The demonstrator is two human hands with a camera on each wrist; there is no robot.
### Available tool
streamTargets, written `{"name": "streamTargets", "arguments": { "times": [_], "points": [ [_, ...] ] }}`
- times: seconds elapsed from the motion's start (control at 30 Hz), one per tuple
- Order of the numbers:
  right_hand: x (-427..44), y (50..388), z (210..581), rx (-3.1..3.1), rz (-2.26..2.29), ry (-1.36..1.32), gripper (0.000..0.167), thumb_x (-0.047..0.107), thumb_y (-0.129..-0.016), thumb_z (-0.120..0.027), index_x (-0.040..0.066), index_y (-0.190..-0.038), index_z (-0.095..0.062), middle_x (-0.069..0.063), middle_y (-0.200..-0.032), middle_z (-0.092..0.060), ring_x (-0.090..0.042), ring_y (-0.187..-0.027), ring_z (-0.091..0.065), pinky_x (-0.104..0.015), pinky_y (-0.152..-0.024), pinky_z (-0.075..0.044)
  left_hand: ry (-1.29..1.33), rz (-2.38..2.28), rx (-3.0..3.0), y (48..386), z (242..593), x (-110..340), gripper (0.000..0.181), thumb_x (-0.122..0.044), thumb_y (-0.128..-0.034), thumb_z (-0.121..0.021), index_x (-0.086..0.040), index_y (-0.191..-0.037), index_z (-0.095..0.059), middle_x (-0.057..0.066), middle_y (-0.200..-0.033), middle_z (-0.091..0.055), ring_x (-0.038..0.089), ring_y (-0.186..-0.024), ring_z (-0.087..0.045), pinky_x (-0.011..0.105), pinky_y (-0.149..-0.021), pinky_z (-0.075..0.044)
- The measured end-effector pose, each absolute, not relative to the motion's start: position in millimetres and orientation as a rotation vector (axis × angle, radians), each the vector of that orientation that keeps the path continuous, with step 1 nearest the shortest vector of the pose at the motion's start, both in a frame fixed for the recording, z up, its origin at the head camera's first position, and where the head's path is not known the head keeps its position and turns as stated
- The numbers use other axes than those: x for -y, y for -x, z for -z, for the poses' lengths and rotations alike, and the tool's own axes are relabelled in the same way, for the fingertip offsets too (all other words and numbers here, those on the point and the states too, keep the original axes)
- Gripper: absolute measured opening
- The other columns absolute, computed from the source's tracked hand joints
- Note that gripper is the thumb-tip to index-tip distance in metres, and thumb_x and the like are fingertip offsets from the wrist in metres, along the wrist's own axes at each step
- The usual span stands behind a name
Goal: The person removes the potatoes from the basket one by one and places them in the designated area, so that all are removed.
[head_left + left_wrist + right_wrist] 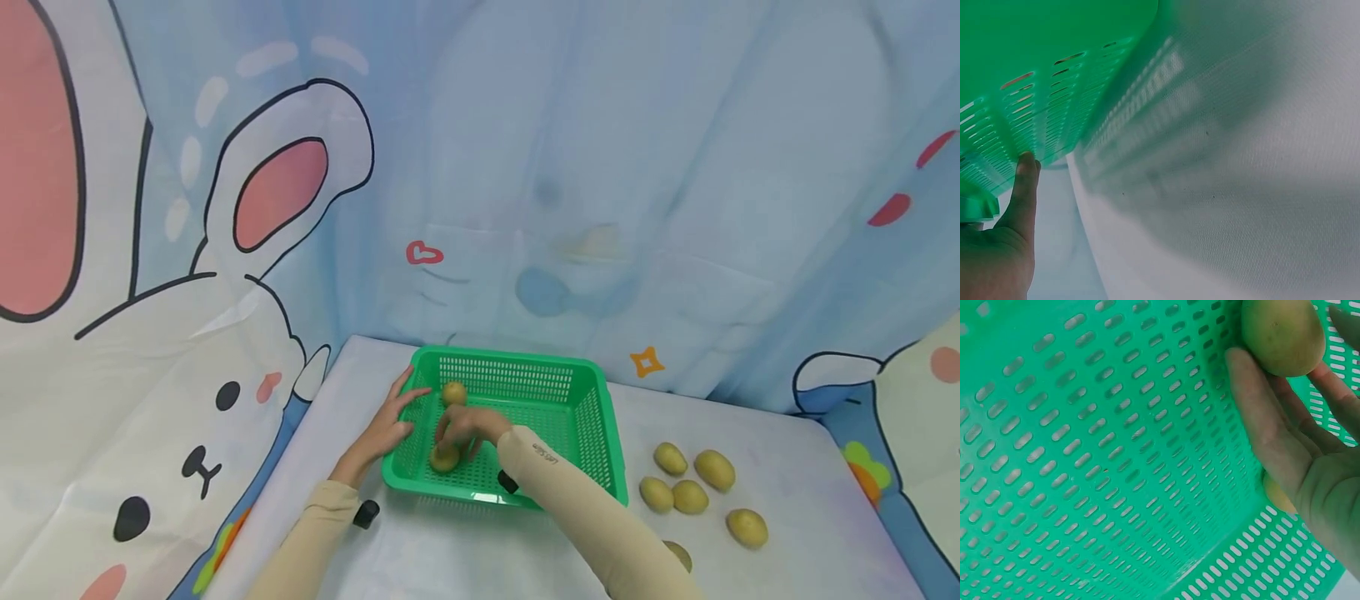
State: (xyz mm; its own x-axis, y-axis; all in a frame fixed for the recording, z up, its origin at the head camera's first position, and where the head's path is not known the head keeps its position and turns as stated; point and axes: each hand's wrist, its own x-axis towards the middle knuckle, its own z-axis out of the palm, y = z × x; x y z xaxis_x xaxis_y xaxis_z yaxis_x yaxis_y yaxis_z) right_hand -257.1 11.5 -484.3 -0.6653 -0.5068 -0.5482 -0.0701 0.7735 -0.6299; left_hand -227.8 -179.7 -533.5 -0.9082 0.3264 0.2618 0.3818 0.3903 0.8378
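A green perforated plastic basket stands on the table. My left hand grips its left rim, with fingers over the inside and at least one finger against the outer wall in the left wrist view. Inside the basket's left part, my right hand holds a yellowish potato between its fingers, close to the perforated floor. Another potato lies farther back in the basket, near the far left corner. In the right wrist view it is partly hidden behind the hand.
Several loose potatoes lie on the white table right of the basket. One more potato is partly hidden by the right sleeve. A curtain with a cartoon rabbit hangs behind and left of the table.
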Motion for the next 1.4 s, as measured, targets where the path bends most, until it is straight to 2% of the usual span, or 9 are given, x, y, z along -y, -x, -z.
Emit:
{"name": "streamTargets", "arguments": {
  "times": [0.1, 0.3, 0.43, 0.53, 0.7, 0.93, 1.17, 1.27, 1.4],
  "points": [
    [-10, 254, 488, -2.216, 0.735, 0.448, 0.023, 0.009, -0.09, -0.069, 0.004, -0.112, -0.071, -0.011, -0.108, -0.064, -0.031, -0.087, -0.069, -0.044, -0.074, -0.057, 0.66, 1.562, 2.577, 227, 537, 179, 0.069, 0.014, -0.0719, -0.045, 0.003, -0.14, -0.052, 0.018, -0.164, -0.004, 0.043, -0.148, -0.007, 0.056, -0.093, -0.035],
    [-16, 257, 490, -2.23, 0.743, 0.504, 0.028, 0.008, -0.089, -0.068, 0.002, -0.116, -0.068, -0.012, -0.11, -0.06, -0.027, -0.084, -0.068, -0.04, -0.072, -0.058, 0.658, 1.545, 2.598, 226, 538, 178, 0.07, 0.012, -0.0714, -0.045, 0.003, -0.14, -0.051, 0.018, -0.164, -0.003, 0.043, -0.148, -0.008, 0.056, -0.096, -0.035],
    [-27, 263, 477, -2.246, 0.795, 0.545, 0.028, 0.009, -0.09, -0.067, 0.002, -0.118, -0.066, -0.013, -0.11, -0.056, -0.027, -0.085, -0.067, -0.041, -0.072, -0.058, 0.648, 1.538, 2.605, 228, 533, 178, 0.07, 0.011, -0.0707, -0.045, 0.003, -0.14, -0.051, 0.018, -0.164, -0.003, 0.044, -0.148, -0.008, 0.059, -0.097, -0.033],
    [-40, 267, 460, -2.263, 0.846, 0.611, 0.029, 0.007, -0.091, -0.065, -0.001, -0.119, -0.065, -0.015, -0.109, -0.061, -0.025, -0.084, -0.067, -0.043, -0.071, -0.058, 0.652, 1.537, 2.611, 230, 531, 178, 0.07, 0.01, -0.0706, -0.045, 0.004, -0.14, -0.051, 0.018, -0.164, -0.003, 0.044, -0.148, -0.007, 0.06, -0.1, -0.032],
    [-80, 267, 435, -2.3, 0.949, 0.757, 0.031, 0.007, -0.092, -0.064, -0.002, -0.121, -0.064, -0.02, -0.109, -0.065, -0.022, -0.083, -0.068, -0.038, -0.066, -0.057, 0.636, 1.536, 2.586, 232, 528, 178, 0.069, 0.01, -0.0699, -0.047, 0.003, -0.139, -0.053, 0.019, -0.164, -0.005, 0.045, -0.148, -0.007, 0.061, -0.101, -0.031],
    [-172, 240, 427, -2.439, 1.189, 0.82, 0.031, 0.01, -0.092, -0.062, 0.001, -0.121, -0.064, -0.016, -0.107, -0.063, -0.026, -0.083, -0.066, -0.035, -0.065, -0.056, 0.614, 1.576, 2.603, 227, 534, 176, 0.071, 0.011, -0.07, -0.047, 0.003, -0.14, -0.052, 0.016, -0.164, -0.003, 0.043, -0.148, -0.005, 0.065, -0.107, -0.025],
    [-285, 194, 436, -2.622, 1.418, 0.463, 0.042, 0.02, -0.097, -0.062, -0.003, -0.132, -0.056, -0.025, -0.121, -0.058, -0.025, -0.091, -0.068, -0.035, -0.072, -0.058, 0.603, 1.584, 2.594, 224, 534, 174, 0.072, 0.012, -0.0685, -0.047, 0.003, -0.139, -0.052, 0.016, -0.164, -0.004, 0.043, -0.148, -0.005, 0.067, -0.107, -0.023],
    [-326, 177, 449, -2.706, 1.366, 0.246, 0.048, 0.027, -0.097, -0.062, -0.003, -0.134, -0.054, -0.027, -0.123, -0.057, -0.021, -0.091, -0.067, -0.031, -0.071, -0.057, 0.6, 1.568, 2.603, 224, 532, 174, 0.072, 0.012, -0.0687, -0.047, 0.002, -0.139, -0.053, 0.016, -0.164, -0.004, 0.042, -0.148, -0.006, 0.066, -0.108, -0.022],
    [-369, 152, 470, -2.728, 1.297, 0.009, 0.057, 0.033, -0.098, -0.059, -0.007, -0.137, -0.048, -0.032, -0.125, -0.053, -0.024, -0.093, -0.065, -0.033, -0.072, -0.058, 0.592, 1.569, 2.611, 223, 531, 174, 0.072, 0.011, -0.0693, -0.048, 0.001, -0.14, -0.052, 0.015, -0.164, -0.004, 0.041, -0.149, -0.006, 0.065, -0.109, -0.022]
  ]
}}
